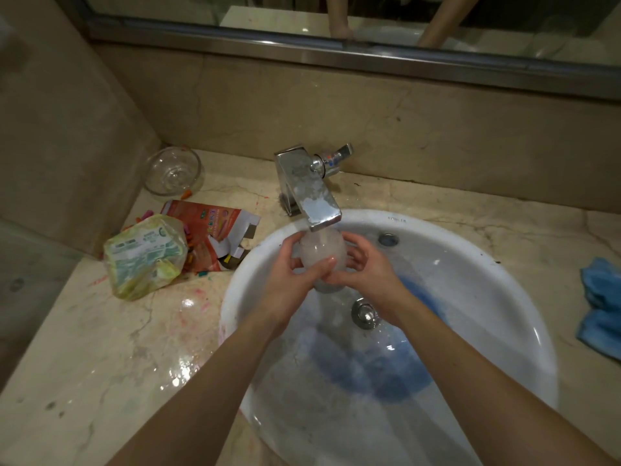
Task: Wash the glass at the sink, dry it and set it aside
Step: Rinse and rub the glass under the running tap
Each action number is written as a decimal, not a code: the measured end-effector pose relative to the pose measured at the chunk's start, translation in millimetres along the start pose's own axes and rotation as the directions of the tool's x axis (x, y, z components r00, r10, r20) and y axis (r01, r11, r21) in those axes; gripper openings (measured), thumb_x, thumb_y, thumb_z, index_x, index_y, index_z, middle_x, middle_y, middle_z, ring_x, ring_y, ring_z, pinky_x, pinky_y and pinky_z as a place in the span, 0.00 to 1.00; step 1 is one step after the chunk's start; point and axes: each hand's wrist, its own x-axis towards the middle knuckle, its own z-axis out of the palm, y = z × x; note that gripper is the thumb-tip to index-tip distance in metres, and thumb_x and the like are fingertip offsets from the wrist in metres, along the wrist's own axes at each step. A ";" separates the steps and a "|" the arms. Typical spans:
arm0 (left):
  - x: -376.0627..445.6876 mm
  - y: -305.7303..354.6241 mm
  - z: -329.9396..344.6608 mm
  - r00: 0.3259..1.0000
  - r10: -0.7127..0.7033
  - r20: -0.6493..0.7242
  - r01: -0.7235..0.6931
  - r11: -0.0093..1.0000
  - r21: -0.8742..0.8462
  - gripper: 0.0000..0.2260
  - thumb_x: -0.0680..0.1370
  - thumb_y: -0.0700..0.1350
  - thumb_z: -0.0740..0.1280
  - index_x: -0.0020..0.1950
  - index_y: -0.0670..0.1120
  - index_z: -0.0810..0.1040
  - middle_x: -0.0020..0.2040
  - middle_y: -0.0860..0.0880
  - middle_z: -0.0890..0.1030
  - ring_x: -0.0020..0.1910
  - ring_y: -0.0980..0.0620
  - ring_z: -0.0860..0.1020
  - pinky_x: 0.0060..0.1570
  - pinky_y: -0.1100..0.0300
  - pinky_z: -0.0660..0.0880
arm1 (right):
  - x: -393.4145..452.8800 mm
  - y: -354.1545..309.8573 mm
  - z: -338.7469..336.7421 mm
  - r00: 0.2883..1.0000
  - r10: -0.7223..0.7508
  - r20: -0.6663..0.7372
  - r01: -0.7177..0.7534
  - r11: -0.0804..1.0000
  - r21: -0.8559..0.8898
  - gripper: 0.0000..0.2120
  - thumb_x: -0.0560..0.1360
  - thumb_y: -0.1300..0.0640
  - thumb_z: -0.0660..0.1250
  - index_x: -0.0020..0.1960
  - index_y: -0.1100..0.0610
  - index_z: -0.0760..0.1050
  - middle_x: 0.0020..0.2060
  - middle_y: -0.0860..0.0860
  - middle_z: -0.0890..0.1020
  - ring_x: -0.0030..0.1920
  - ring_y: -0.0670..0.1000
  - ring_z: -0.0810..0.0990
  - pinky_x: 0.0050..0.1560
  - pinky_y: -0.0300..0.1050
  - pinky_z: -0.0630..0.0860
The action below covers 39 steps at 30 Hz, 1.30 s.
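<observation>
Well, wet marble counter (pixel 111 348) w/ clutter, white sink (pixel 487 297), mirror (pixel 302 15) above.

The one legible mark is the brand "KOHLER", printed in small grey letters on the white sink (pixel 396 219) at its far rim, just right of the faucet spout. The green-and-yellow plastic packet (pixel 144 257) and the orange carton (pixel 205 220) near the countertop's left edge carry printing too blurred to read.
</observation>
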 end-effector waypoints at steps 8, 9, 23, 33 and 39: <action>-4.1 6.3 -0.9 0.998 -0.049 0.049 0.050 0.999 -0.003 0.12 0.82 0.51 0.65 0.65 0.53 0.75 0.63 0.45 0.81 0.57 0.44 0.83 0.48 0.57 0.81 | 1.8 -0.7 -2.5 0.995 0.098 0.018 -0.099 0.991 0.087 0.27 0.66 0.67 0.78 0.61 0.56 0.74 0.54 0.58 0.83 0.48 0.56 0.84 0.39 0.46 0.81; -3.7 6.1 -2.8 0.998 -0.051 0.044 0.050 0.998 0.040 0.11 0.82 0.53 0.63 0.63 0.55 0.76 0.63 0.46 0.80 0.60 0.46 0.82 0.53 0.55 0.79 | 2.0 -0.4 -3.5 0.994 0.106 0.019 -0.107 0.990 0.087 0.26 0.66 0.66 0.78 0.61 0.56 0.75 0.53 0.59 0.83 0.48 0.57 0.85 0.39 0.48 0.81; -7.7 -1.6 -9.6 0.989 0.146 0.029 -0.149 0.977 0.153 0.02 0.78 0.39 0.71 0.48 0.45 0.81 0.49 0.43 0.85 0.52 0.47 0.83 0.54 0.59 0.78 | 8.7 -3.9 -3.0 0.985 0.164 -0.050 -0.159 0.983 0.094 0.16 0.70 0.55 0.77 0.54 0.57 0.77 0.52 0.57 0.82 0.47 0.56 0.84 0.41 0.47 0.82; -0.5 4.8 -3.2 0.996 0.026 -0.081 -0.036 0.991 -0.129 0.07 0.80 0.40 0.68 0.48 0.38 0.83 0.40 0.44 0.86 0.37 0.54 0.83 0.43 0.63 0.79 | 7.1 -1.4 -0.9 0.991 0.125 -0.045 -0.120 0.988 0.101 0.23 0.70 0.58 0.77 0.63 0.59 0.74 0.53 0.60 0.82 0.39 0.55 0.84 0.43 0.50 0.82; -1.6 9.6 -2.7 0.999 0.039 -0.010 -0.040 0.993 -0.111 0.10 0.77 0.41 0.71 0.55 0.37 0.83 0.48 0.42 0.88 0.47 0.49 0.86 0.50 0.60 0.80 | 8.6 -3.9 -1.3 0.982 0.159 -0.105 -0.146 0.982 0.123 0.24 0.71 0.52 0.76 0.62 0.62 0.76 0.48 0.60 0.83 0.34 0.53 0.83 0.39 0.49 0.81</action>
